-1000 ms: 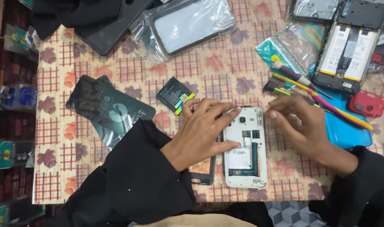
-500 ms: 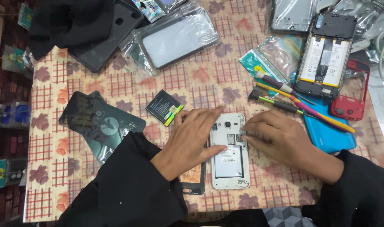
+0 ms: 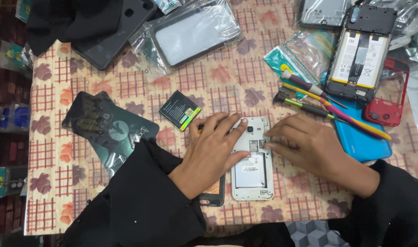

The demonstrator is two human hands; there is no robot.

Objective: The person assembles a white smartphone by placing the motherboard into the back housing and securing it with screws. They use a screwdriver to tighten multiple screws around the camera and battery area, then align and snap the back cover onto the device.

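A white phone [image 3: 252, 171] lies face down with its back cover off and its battery bay bare. My left hand [image 3: 211, 151] rests flat on its left edge, fingers spread over the phone's top. The fingertips of my right hand [image 3: 309, 146] press at the card slots near the phone's upper right. A small black battery [image 3: 179, 110] with a green and yellow label lies just up and left of my left hand. Under my left wrist a dark phone cover [image 3: 213, 194] shows partly.
Screwdrivers and a brush [image 3: 314, 98] lie right of the phone, beside a blue back cover [image 3: 359, 137] and a red frame [image 3: 387, 107]. An opened phone [image 3: 360, 52] sits top right. Bagged cases [image 3: 190, 34] lie at the top, a dark packet [image 3: 108, 130] left.
My right hand has slid left onto the phone's upper right, its fingertips now on the slot area. My left hand stays on the phone's left side. The view has shifted slightly.
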